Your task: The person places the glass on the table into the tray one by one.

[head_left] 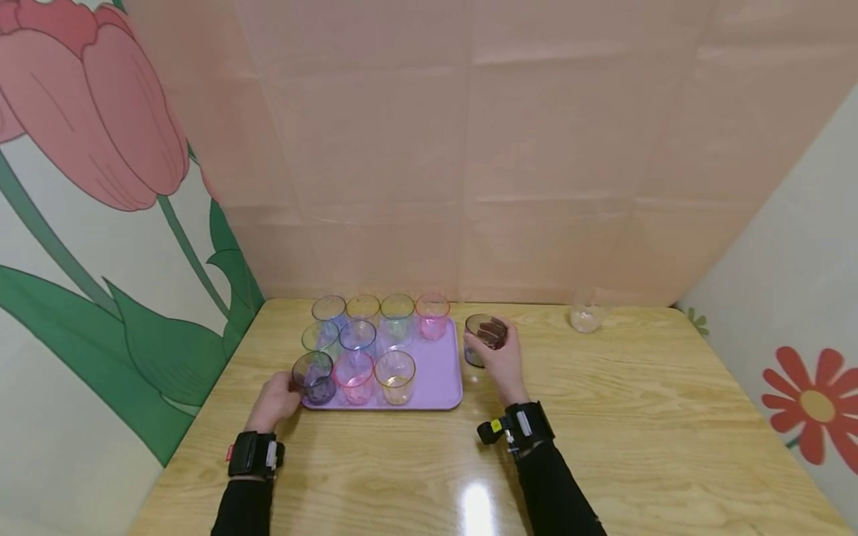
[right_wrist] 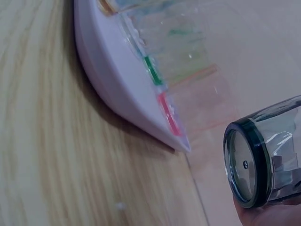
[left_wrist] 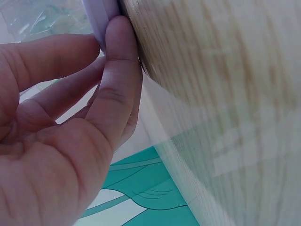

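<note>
My left hand (head_left: 273,402) pinches the left edge of the purple tray (head_left: 439,376), beside a dark grey glass (head_left: 313,380) at the front left corner. Close up in the left wrist view, thumb and fingertips meet on the tray rim (left_wrist: 101,21). Just off the tray's right side, my right hand (head_left: 504,366) grips another dark grey glass (head_left: 473,353). Its thick base (right_wrist: 244,162) faces the camera in the right wrist view, held above the table. Several tinted glasses stand on the tray, including a pink glass (head_left: 354,380) and a yellow glass (head_left: 395,378) in front.
A clear glass (head_left: 586,318) stands near the back right of the wooden table (head_left: 637,417). Bare tray surface shows at its right side. A pinkish sheet (head_left: 536,186) hangs behind the table, with flower-printed panels (head_left: 100,112) at both sides.
</note>
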The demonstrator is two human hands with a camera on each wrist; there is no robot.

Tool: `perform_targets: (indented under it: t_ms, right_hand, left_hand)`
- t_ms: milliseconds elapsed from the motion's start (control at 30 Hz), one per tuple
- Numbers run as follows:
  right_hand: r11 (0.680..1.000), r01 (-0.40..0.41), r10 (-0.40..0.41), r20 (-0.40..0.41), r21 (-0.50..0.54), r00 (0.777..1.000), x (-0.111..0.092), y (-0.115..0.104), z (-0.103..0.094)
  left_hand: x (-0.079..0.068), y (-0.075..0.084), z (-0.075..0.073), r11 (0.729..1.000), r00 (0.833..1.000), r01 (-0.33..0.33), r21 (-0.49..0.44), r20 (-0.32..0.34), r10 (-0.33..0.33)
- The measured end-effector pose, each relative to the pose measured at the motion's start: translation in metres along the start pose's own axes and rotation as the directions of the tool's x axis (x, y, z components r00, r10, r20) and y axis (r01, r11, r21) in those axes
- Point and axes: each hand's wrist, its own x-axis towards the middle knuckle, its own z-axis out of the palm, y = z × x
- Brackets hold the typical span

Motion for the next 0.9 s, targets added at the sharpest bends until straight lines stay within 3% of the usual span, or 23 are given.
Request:
perform_targets:
  t_ms: [667,900]
  right_hand:
    - [0.994,-0.016,0.030,0.137,-0.104,0.990,-0.009,0.004,0.032]
    - [0.990,-0.027,0.057,0.209,-0.140,0.976,-0.013,0.006,0.036]
  left_hand:
    - [0.000,-0.001,0.000,0.999,0.999,-0.036,-0.001,-0.020,0.036]
    - [0.000,-0.001,0.000,1.000,0.999,-0.026,0.002,-0.019,0.026]
